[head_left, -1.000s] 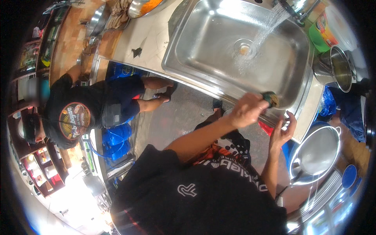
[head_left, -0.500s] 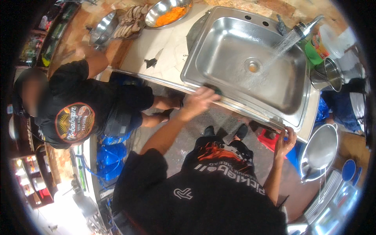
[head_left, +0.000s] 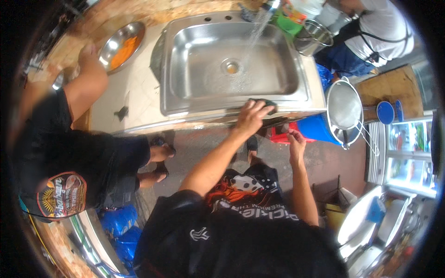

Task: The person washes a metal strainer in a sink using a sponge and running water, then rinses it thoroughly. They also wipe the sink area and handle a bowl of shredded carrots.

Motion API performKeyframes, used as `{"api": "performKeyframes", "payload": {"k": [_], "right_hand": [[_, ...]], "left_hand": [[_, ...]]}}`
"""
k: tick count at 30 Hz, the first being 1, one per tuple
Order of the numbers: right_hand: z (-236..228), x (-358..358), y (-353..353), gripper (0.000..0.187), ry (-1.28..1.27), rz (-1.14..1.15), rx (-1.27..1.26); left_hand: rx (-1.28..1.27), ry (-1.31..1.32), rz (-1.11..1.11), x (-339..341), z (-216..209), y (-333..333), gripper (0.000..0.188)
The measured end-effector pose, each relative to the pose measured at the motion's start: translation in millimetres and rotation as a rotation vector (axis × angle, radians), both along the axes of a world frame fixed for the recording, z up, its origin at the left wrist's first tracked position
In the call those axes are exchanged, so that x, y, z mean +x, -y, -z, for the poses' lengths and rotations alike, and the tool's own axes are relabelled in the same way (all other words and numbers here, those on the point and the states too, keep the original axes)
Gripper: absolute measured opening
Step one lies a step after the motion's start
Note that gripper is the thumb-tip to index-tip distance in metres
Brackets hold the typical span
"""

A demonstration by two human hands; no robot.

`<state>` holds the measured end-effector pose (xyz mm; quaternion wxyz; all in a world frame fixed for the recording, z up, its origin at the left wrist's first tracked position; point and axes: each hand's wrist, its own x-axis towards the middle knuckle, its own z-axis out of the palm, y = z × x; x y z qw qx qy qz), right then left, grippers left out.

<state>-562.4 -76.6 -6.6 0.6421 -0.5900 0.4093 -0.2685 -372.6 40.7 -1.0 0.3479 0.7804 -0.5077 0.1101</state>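
Observation:
My left hand (head_left: 251, 118) is closed on a dark scrub pad (head_left: 266, 104), pressed against the front edge of the stainless sink (head_left: 168, 99) near its right part. The fingers bend over the pad, which is mostly hidden. My right hand (head_left: 297, 144) hangs just below the counter edge, its fingers loosely bent and apart, with nothing visible in them. Water runs from the faucet (head_left: 270, 5) into the basin, by the drain (head_left: 231, 67).
At left, a co-worker in black (head_left: 69, 153) reaches toward a steel bowl (head_left: 107, 52) of shredded orange food. Another person in white (head_left: 387, 34) stands far right. A blue bin (head_left: 315, 129) with a strainer (head_left: 344, 109) on top and a red stool (head_left: 279, 135) flank my right hand.
The view has turned to the right. My left hand has slid the pad rightward along the sink's front edge. My right hand has come off the counter edge.

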Motion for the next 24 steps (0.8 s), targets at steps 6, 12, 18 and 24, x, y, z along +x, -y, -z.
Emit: {"api": "performKeyframes", "payload": {"k": [6,12,18,24], "right_hand": [[-9,-35,27,0.016,-0.098,0.084,0.266],[21,-16,72,0.016,0.071,-0.087,0.273],[19,4,96,0.016,-0.024,-0.338,0.086],[0,-11,141,0.014,0.055,-0.337,0.228]], "left_hand": [[0.104,0.145,0.067,24,-18,-69,0.051],[0.143,0.040,0.309,-26,-21,94,0.050],[0.138,-0.228,-0.008,-6,-25,243,0.035],[-0.075,-0.137,-0.269,39,-44,302,0.034]]}}
